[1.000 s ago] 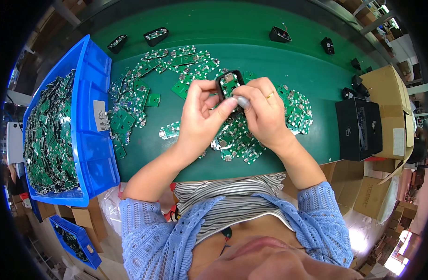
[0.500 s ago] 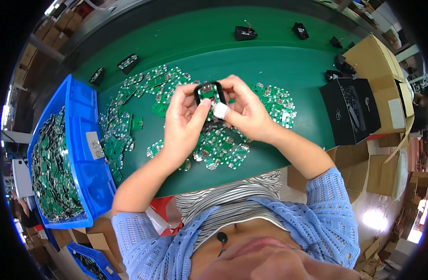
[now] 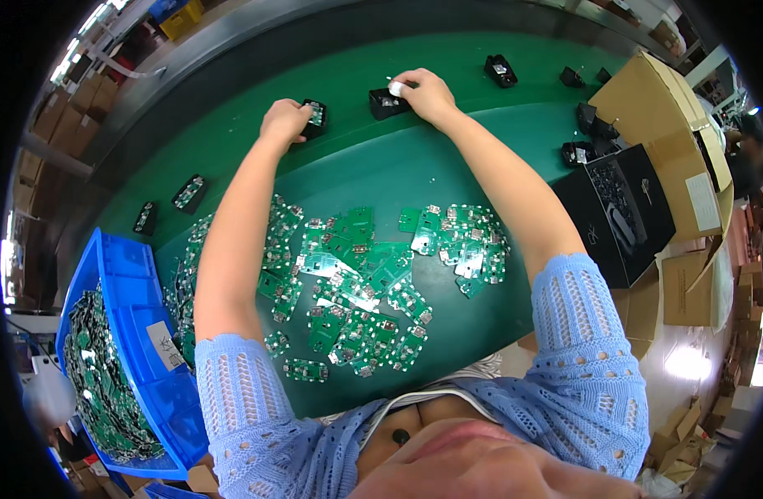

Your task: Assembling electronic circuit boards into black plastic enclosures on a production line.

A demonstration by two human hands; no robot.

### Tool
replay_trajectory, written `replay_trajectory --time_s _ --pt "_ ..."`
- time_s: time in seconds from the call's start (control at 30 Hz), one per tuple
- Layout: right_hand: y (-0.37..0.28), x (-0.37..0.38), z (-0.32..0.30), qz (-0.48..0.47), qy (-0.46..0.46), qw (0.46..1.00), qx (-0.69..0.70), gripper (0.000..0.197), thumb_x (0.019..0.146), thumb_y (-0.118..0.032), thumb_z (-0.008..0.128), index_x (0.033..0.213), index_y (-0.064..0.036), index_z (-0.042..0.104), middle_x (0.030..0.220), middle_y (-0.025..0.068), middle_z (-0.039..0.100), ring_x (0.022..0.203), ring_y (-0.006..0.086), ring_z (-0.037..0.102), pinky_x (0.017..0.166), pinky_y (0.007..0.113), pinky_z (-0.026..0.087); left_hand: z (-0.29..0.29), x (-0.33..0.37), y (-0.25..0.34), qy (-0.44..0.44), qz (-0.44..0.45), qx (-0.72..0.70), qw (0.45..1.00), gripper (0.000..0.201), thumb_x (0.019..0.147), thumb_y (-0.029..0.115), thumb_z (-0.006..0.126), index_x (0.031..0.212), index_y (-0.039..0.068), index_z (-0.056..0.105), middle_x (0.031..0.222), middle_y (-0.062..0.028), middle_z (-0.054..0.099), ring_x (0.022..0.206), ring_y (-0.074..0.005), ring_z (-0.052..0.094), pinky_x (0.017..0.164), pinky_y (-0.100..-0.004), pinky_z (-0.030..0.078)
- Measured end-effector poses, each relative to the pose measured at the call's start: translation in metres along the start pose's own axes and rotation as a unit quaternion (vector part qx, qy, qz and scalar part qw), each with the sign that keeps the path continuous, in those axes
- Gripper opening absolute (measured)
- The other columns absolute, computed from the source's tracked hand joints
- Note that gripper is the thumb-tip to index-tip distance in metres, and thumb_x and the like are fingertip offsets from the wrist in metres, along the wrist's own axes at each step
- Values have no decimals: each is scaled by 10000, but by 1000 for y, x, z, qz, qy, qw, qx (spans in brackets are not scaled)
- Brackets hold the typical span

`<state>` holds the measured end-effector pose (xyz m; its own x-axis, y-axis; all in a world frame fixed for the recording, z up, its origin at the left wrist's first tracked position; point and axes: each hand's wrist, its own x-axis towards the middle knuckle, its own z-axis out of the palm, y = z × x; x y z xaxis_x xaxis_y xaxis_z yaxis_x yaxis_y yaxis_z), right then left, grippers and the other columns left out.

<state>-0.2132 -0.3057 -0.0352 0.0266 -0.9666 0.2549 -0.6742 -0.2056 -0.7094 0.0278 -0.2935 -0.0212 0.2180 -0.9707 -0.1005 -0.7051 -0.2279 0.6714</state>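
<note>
Both my arms reach to the far green strip of the workbench. My left hand (image 3: 285,124) grips a black plastic housing with a circuit board in it (image 3: 315,116), and it appears to rest on the strip. Just right of that, my right hand (image 3: 425,96) has its thumb, in a white cover, and its fingers closed on the rim of another black housing (image 3: 386,103). Bare circuit boards (image 3: 356,320) lie in a loose heap on the mat nearer to me. More boards (image 3: 469,241) are grouped to the right.
At the left a blue bin (image 3: 145,333) is full of circuit boards. Other black housings (image 3: 188,193) stand along the strip on both sides. On the right are a black box (image 3: 602,237) of small dark parts, a cardboard carton (image 3: 660,125) and several housings beside them (image 3: 596,123).
Both hands have moved from the mat's middle out to the far strip. The housing with its board is now in my left hand alone, and my right hand has taken hold of another housing.
</note>
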Motion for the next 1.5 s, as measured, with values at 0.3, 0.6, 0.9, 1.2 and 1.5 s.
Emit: replay_trajectory --time_s 0.3,0.6,0.9,1.2,1.5 --pt "-54 -50 -31 -101 -39 941 319 139 841 -102 582 943 -38 652 899 22 652 823 102 590 749 235 467 -14 -122 67 -213 153 -402 878 539 870 346 565 1219 -36 415 1039 -131 545 945 -214 590 771 -305 496" --pt "-58 -160 -100 -214 -59 975 28 319 742 -166 646 1052 -95 608 905 51 570 819 189 562 699 314 467 -42 -230 13 -234 15 -452 861 391 845 88 495 1206 -42 421 980 -130 586 803 -164 592 669 -259 464" --pt "-40 -218 -73 -291 -98 922 -238 365 724 -107 640 1078 -75 558 1003 71 530 905 237 527 743 354 472 -30 -280 -15 -89 -40 -553 828 279 832 67 542 1102 1 516 956 -76 590 853 -138 553 761 -251 431" --pt "-81 -204 -95 -275 56 942 -184 93 765 -15 594 858 -14 599 815 73 525 686 219 575 630 289 496 -30 -270 -28 -38 14 -468 883 192 862 66 534 1036 9 478 916 -93 596 731 -148 610 593 -250 491" --pt "-147 -252 -53 -174 -165 882 406 211 768 95 594 962 40 533 875 101 557 778 161 620 648 243 532 -28 -278 -21 32 37 -425 904 195 828 67 594 977 23 476 763 -30 556 641 -66 520 494 -212 420"
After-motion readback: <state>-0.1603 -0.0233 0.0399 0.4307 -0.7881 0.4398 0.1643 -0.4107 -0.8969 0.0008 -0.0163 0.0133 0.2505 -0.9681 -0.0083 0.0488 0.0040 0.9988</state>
